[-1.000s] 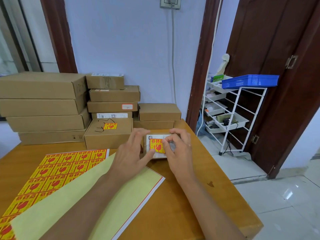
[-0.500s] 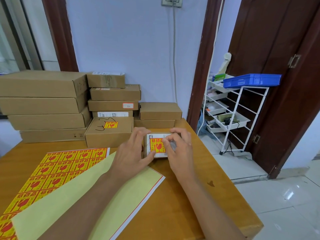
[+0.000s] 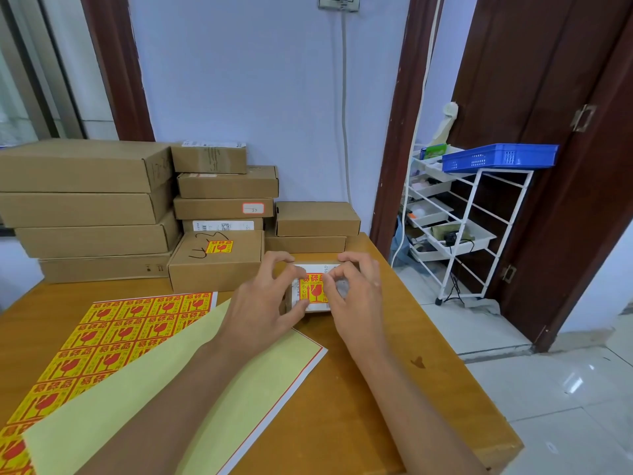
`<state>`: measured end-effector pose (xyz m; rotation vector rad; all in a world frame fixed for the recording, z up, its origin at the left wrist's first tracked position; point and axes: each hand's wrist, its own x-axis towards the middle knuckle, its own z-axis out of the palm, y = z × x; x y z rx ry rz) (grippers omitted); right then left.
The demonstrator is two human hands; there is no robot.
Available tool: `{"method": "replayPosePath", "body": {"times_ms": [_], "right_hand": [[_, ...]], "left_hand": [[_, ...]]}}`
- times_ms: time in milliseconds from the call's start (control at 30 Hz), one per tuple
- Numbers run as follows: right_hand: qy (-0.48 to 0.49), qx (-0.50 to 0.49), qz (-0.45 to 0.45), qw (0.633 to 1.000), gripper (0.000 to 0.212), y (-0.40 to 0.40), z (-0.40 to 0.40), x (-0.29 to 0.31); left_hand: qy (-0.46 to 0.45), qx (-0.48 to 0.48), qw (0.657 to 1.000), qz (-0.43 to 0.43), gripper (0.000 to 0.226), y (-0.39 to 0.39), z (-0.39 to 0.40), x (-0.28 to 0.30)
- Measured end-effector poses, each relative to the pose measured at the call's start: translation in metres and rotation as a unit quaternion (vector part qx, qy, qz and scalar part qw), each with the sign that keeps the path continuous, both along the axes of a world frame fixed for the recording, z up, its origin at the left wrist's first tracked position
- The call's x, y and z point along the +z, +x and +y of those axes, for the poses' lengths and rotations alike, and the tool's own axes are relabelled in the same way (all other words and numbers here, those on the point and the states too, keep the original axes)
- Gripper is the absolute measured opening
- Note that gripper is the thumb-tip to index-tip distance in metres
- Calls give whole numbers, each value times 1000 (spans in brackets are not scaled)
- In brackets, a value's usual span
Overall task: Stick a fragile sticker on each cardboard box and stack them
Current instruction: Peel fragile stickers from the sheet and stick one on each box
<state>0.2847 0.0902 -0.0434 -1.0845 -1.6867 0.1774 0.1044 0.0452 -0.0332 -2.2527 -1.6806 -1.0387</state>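
1. Tabletop (image 3: 370, 399): smooth, faintly shiny orange-brown wood.
2. Cardboard boxes (image 3: 85, 166): matt brown corrugated card.
3. Sticker sheet (image 3: 113, 334): glossy red-and-yellow paper.
4. Backing sheet (image 3: 164, 399): matt pale-yellow paper.
5. Basket (image 3: 500, 157): blue perforated plastic.
6. Floor tiles (image 3: 565, 389): glossy.

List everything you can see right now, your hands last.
small box: one, brown with a white label, under both hands
fragile sticker: one, yellow and red, on the small box
stickered box: one, brown, behind the sticker sheet
stacked boxes: about ten, brown, against the wall
sticker sheet: one, yellow and red, table left
backing sheet: one, pale yellow, overlapping the sticker sheet
table: one, wooden
rack: one, white, by the door
blue tray: one, atop the rack
left hand: grips the small box
right hand: fingers curled on the sticker
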Motion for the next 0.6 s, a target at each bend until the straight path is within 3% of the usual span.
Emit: {"method": "replayPosePath", "body": {"times_ms": [467,600], "right_hand": [[24,-36,-9,999,9,-1,-4,1],[7,-52,17,998,33,0,-1,2]], "left_hand": [[-3,-3,1000,-2,33,1,0,2],[-6,-10,1000,-5,33,0,2,2]]}}
